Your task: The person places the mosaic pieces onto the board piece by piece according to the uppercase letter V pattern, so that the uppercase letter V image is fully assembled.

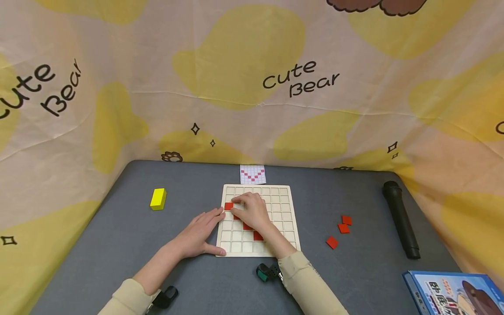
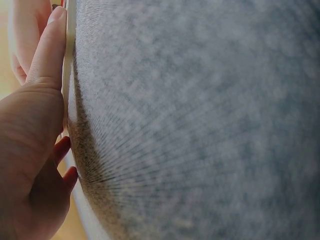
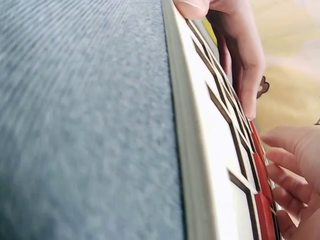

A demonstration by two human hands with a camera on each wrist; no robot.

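A white grid board [image 1: 232,248] lies on the grey table. Red square tiles sit in its cells in a diagonal line, from an upper-left tile [image 1: 229,206] down to a lower tile [image 1: 257,236]. My left hand [image 1: 198,234] rests along the board's left edge, fingers extended and thumb at the near corner. Over the board, my right hand [image 1: 253,212] has its thumb and index finger spread apart beside the upper-left tile. Nothing shows between those fingers. In the right wrist view, its fingers [image 3: 285,160] hover by or touch the red tiles; exact contact is unclear.
Behind the board lies a small card [image 1: 253,174] printed with a V of red squares. A yellow block [image 1: 158,199] stands left. Right are loose red tiles [image 1: 344,228], a black microphone [image 1: 401,221] and a blue box [image 1: 453,293]. A patterned cloth [image 1: 236,87] hangs behind.
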